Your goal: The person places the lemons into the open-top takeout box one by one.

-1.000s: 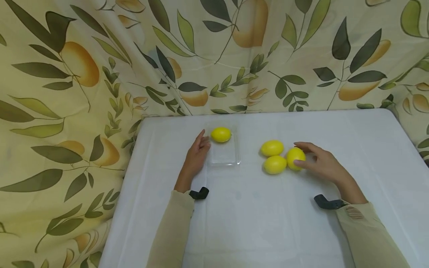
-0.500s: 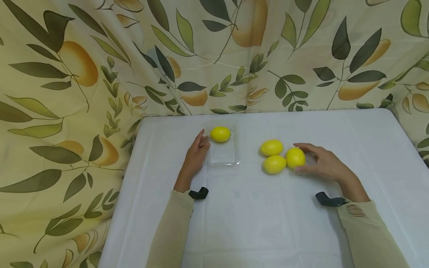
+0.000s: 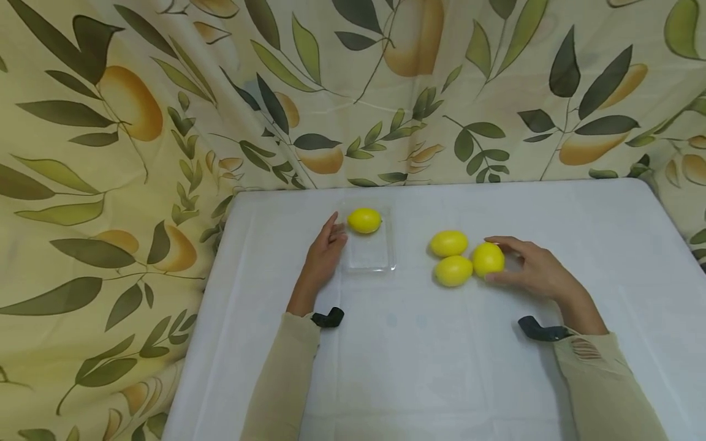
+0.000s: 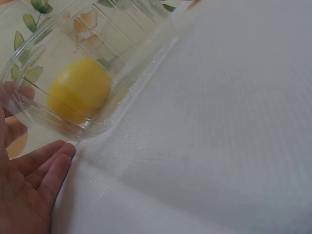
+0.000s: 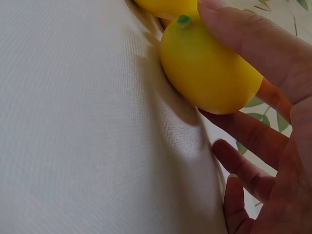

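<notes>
A clear plastic box [image 3: 368,270] stands on the white table with one yellow lemon [image 3: 364,220] lying in its far end. My left hand [image 3: 322,257] rests against the box's left side, its fingers fairly straight; in the left wrist view the fingertips [image 4: 68,148] are at the box's lower edge. To the right, three lemons sit close together on the cloth. My right hand [image 3: 532,266] holds the rightmost lemon [image 3: 488,260] between thumb and fingers. The right wrist view shows the thumb [image 5: 248,29] over this lemon, near its green stem end, with the other fingers spread beyond it.
Two more lemons, an upper one [image 3: 448,244] and a lower one [image 3: 453,271], lie just left of the held one. A white cloth covers the table [image 3: 413,355]. Behind it hangs a curtain [image 3: 331,92] printed with leaves and fruit.
My right thumb has slid down from the front of the rightmost lemon to its near lower side. The left hand, box and lemons stay in place.
</notes>
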`<state>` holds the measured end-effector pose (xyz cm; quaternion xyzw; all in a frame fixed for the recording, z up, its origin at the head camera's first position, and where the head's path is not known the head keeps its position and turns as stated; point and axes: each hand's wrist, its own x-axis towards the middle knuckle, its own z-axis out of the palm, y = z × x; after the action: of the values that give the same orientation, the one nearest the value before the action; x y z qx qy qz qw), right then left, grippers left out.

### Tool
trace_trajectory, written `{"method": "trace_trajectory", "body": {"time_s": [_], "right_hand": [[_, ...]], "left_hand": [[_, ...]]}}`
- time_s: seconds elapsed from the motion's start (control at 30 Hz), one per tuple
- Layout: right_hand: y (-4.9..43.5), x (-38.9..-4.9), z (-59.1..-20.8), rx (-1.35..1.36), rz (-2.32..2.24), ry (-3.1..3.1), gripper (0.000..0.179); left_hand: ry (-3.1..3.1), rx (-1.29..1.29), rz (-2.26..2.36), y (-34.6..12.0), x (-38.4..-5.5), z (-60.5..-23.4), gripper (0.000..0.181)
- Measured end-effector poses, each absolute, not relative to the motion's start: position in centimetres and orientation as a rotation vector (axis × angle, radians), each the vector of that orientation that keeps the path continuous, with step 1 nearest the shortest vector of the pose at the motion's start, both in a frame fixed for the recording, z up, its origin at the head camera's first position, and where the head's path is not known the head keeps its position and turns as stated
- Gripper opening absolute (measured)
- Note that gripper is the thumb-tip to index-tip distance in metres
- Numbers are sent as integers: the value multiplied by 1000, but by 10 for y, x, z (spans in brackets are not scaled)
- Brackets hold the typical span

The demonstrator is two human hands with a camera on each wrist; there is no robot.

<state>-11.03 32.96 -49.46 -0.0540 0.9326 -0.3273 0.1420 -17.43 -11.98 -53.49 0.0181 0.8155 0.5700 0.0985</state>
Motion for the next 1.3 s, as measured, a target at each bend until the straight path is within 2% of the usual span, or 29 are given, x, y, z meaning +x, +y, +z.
{"method": "trace_trajectory", "body": {"time_s": [0.43, 0.83, 1.3], "right_hand": [[329, -109, -496, -151, -962, 2752, 83], [325, -107, -489, -79, -1063, 2747, 88], [298, -108, -482, -91, -1181, 2831, 83]], "left_hand": [[2400, 47, 1700, -121, -175, -536, 58], [2389, 48, 1710, -121, -175, -536, 58], [2394, 56, 1725, -120, -176, -537, 59]]}}
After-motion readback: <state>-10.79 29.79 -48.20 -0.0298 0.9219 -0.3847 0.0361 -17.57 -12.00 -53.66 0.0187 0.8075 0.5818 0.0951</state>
